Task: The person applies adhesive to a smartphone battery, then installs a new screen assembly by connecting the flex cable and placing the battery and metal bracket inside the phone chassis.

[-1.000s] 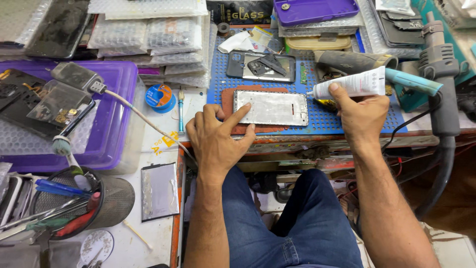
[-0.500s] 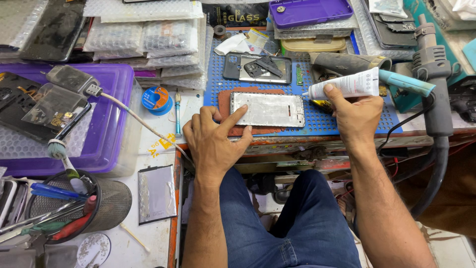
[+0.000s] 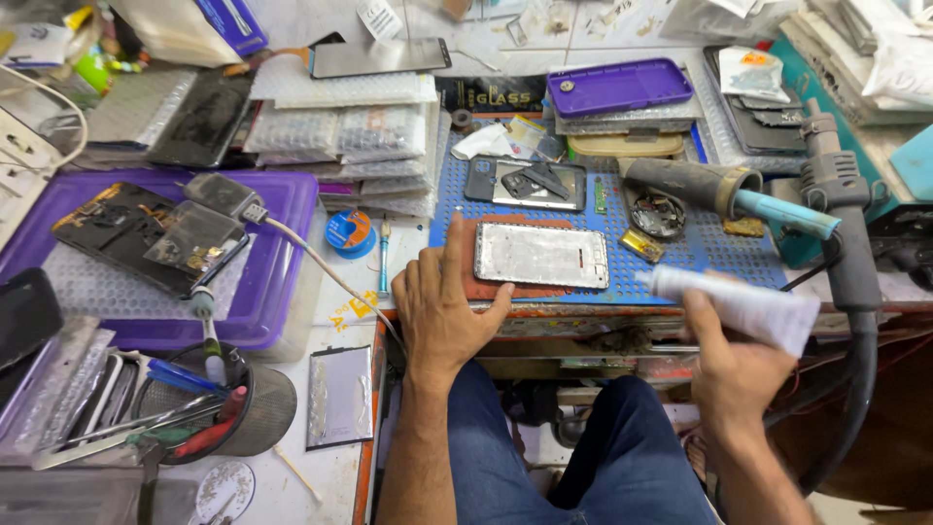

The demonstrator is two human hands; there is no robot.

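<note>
since the earlier frames the right hand (image 3: 739,374) has pulled back from the blue perforated mat (image 3: 680,255) toward the near edge of the table (image 3: 335,292), carrying the white tube (image 3: 741,306) with it; before, the tube's tip sat just at the right end of the phone frame (image 3: 541,255), and now it is well apart from it, blurred and pointing left. the right fingers are wrapped around the tube's lower end. the left hand (image 3: 442,311) has stayed put, palm down at the frame's left end, fingers spread wide, the forefinger up along the reddish pad (image 3: 468,282) under the frame and the thumb (image 3: 498,299) against the frame's near edge, holding it flat. the silver frame lies centred on the mat, face up. behind it lies another opened phone (image 3: 525,183), to the right a hot-air handle (image 3: 724,190) with a blue nozzle. the lifted tube suggests the bead along that right edge is laid, though no glue line is clear enough to see.
</note>
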